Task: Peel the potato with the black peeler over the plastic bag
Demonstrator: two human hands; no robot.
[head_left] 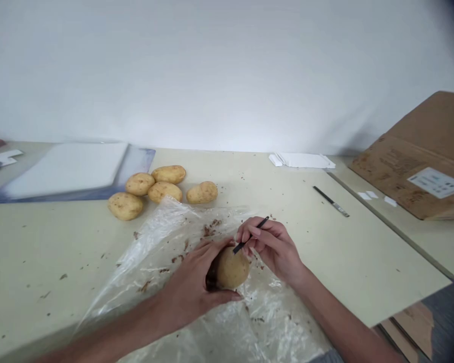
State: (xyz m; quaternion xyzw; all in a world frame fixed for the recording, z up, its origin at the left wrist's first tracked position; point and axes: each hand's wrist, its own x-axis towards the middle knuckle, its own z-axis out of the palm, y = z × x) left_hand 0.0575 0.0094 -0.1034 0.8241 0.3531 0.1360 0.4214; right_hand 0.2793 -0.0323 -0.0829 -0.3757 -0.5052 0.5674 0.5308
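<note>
My left hand (191, 282) is closed round the side of a pale brown potato (233, 270), fingers above and thumb below. A dark patch shows between the palm and the potato; I cannot tell what it is. Between the fingertips of my right hand (276, 245) is a slim black tool (254, 234), its lower end at the top of the potato. What kind of tool it is does not show clearly. Under both hands lies a crumpled clear plastic sheet (136, 287), with brown peel-like scraps (211, 228) scattered over it.
Several whole potatoes (125, 206) lie beyond the plastic. White foam sheets (71, 169) rest on a blue-edged sheet at the left. On the right are a dark-handled craft knife (331, 201), white foam pieces (306, 160) and an open cardboard box (393, 176). A wall stands behind the table.
</note>
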